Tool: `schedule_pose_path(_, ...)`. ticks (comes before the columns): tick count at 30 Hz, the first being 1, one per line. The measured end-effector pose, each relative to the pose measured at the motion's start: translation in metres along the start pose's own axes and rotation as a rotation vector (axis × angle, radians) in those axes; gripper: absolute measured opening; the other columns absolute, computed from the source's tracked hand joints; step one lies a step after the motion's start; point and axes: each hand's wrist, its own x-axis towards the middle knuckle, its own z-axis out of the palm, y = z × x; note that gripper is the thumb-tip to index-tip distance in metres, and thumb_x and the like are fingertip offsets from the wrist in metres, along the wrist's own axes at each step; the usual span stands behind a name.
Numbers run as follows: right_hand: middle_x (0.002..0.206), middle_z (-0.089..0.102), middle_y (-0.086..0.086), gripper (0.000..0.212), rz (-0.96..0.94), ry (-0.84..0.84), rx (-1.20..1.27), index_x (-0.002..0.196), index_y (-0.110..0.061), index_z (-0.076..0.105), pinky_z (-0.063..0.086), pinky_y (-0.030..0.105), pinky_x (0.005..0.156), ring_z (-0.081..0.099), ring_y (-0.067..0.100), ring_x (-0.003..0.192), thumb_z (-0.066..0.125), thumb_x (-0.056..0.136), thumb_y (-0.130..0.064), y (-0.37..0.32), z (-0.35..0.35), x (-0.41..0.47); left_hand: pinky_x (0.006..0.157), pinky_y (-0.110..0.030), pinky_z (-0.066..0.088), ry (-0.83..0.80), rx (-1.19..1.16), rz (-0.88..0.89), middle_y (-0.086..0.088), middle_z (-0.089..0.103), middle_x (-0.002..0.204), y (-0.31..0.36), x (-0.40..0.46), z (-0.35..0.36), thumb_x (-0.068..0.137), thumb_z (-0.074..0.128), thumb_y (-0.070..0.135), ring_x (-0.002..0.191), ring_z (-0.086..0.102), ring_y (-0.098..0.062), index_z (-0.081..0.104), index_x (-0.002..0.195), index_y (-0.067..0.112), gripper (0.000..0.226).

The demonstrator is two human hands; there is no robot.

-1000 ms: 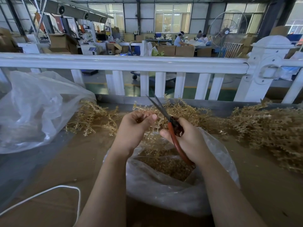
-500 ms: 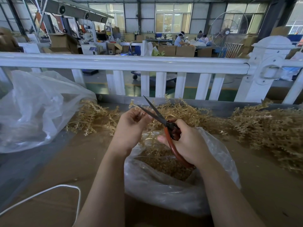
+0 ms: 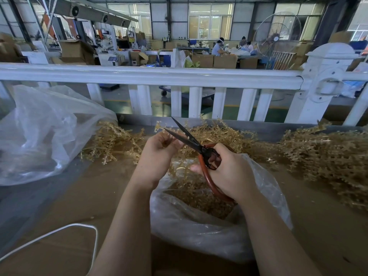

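Observation:
My right hand (image 3: 229, 172) grips red-handled scissors (image 3: 201, 150) whose dark blades stand apart and point up-left. My left hand (image 3: 159, 154) pinches a golden plastic sprig (image 3: 160, 126), and the sprig's stem runs between the blades just above my fingers. Both hands hover over an open clear plastic bag (image 3: 215, 232) that holds several small golden cut pieces (image 3: 201, 198).
Piles of golden sprigs lie behind the hands (image 3: 219, 134), to the left (image 3: 111, 142) and at the right (image 3: 328, 156). A big crumpled clear bag (image 3: 43, 134) sits at the left. A white cord (image 3: 65, 230) loops on the brown table. A white fence (image 3: 159, 78) borders the far edge.
The scissor blades, nearly together a second ago, have spread apart and swung left around the sprig in my left hand. My left hand has shifted slightly left.

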Motion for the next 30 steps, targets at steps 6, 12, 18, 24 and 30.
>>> schedule_pose_path(6,0.084,0.064,-0.021,0.076,-0.018,0.05,-0.039,0.103,-0.033,0.062,0.041,0.01,0.059,0.064,0.003,0.078,0.045,0.061,-0.093,-0.0046,-0.0019,-0.0015,0.064,-0.008,0.044,-0.015,-0.037,-0.004,0.011,0.065,0.071,0.0034,-0.0011,-0.0011,0.094,0.062,0.006,0.068,0.059,0.001,0.07,0.083,0.016,0.017)
schedule_pose_path(12,0.082,0.064,-0.022,0.074,-0.009,0.042,-0.044,0.106,-0.034,0.065,0.042,0.009,0.06,0.063,0.001,0.076,0.05,0.061,-0.091,-0.0072,-0.0032,-0.0023,0.067,-0.01,0.046,-0.012,-0.046,-0.004,0.002,0.065,0.076,0.004,-0.0011,-0.0022,0.092,0.063,0.004,0.072,0.058,-0.005,0.07,0.082,0.013,0.015)
schedule_pose_path(18,0.077,0.059,-0.028,0.072,-0.013,0.058,0.002,0.106,-0.033,0.068,0.045,0.009,0.062,0.063,-0.002,0.073,0.056,0.062,-0.088,-0.0083,-0.0032,-0.0044,0.069,-0.011,0.047,-0.004,-0.056,-0.018,0.006,0.068,0.076,0.0039,-0.0007,-0.003,0.091,0.063,0.004,0.075,0.061,-0.005,0.07,0.079,0.018,0.02)
schedule_pose_path(24,0.078,0.059,-0.024,0.075,-0.052,0.068,-0.09,0.103,-0.032,0.063,0.041,0.01,0.056,0.063,0.001,0.073,0.043,0.063,-0.093,-0.0096,-0.0044,-0.0034,0.091,-0.035,0.051,-0.011,0.037,-0.036,-0.013,0.071,0.097,0.004,-0.0016,-0.0033,0.09,0.062,0.002,0.095,0.066,-0.024,0.072,0.088,0.016,0.017)
schedule_pose_path(30,0.079,0.065,-0.02,0.073,-0.079,0.101,-0.099,0.1,-0.03,0.065,0.042,0.012,0.055,0.065,0.003,0.072,0.045,0.065,-0.091,-0.0097,-0.0051,-0.0037,0.092,-0.038,0.05,-0.04,0.048,-0.031,-0.022,0.068,0.102,0.005,-0.0016,-0.0018,0.09,0.061,-0.002,0.097,0.063,-0.032,0.07,0.094,0.004,0.012)
